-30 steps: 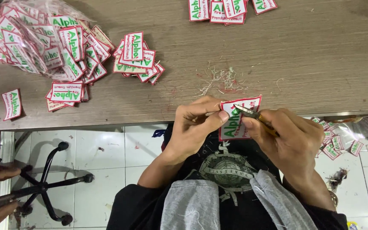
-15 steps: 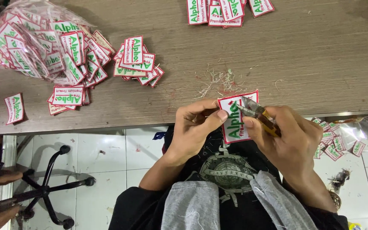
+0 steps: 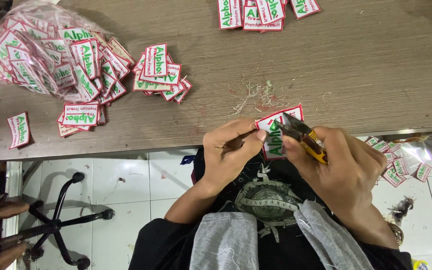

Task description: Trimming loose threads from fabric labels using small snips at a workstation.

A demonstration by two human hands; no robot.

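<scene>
My left hand (image 3: 233, 150) pinches the left edge of a white embroidered patch (image 3: 276, 131) with a red border and green lettering, held just in front of the table's near edge. My right hand (image 3: 341, 167) grips small thread snips (image 3: 303, 136) with yellow handles. Their open blades rest against the patch's upper right part. A small heap of cut thread scraps (image 3: 256, 96) lies on the wooden table (image 3: 366, 75) just beyond the patch.
Several matching patches lie in a loose pile (image 3: 158, 75) at centre left, beside a clear plastic bag (image 3: 36, 55) full of them. More patches (image 3: 263, 12) sit at the far edge, others on the floor (image 3: 401, 165) at right. A chair base (image 3: 61, 225) stands lower left.
The patch has turned slightly in my left hand, and the snips have shifted up along its right side. Both hands stay at the table edge.
</scene>
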